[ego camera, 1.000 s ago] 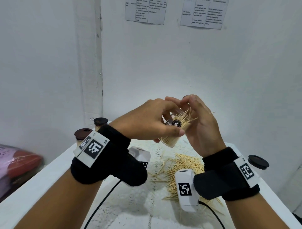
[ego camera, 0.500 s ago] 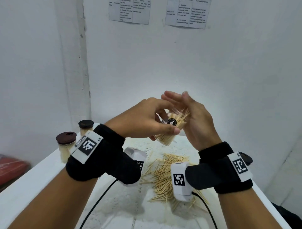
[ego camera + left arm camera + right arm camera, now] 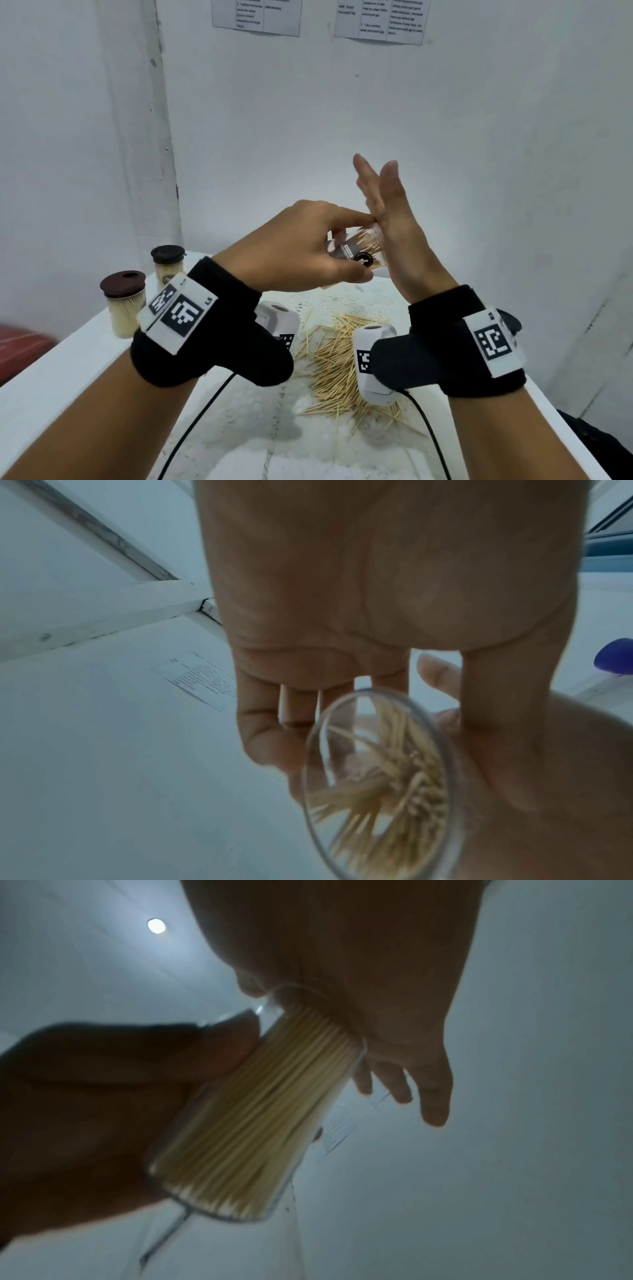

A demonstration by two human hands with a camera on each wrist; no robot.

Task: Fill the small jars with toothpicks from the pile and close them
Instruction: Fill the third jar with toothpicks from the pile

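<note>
My left hand [image 3: 301, 250] curls round a clear jar [image 3: 356, 251] packed with toothpicks [image 3: 260, 1118], held tilted in the air above the table [image 3: 61, 373]. My right hand [image 3: 399, 236] is flat, fingers straight, its palm pressed over the jar's mouth, hiding the rim. The jar's dark label is too blurred to read. Below, the loose pile [image 3: 339, 363] lies partly behind my wrist cameras. Two capped jars [image 3: 125, 303] stand at the table's left edge. The wall sheets [image 3: 380, 20] are cut off, their print illegible.
</note>
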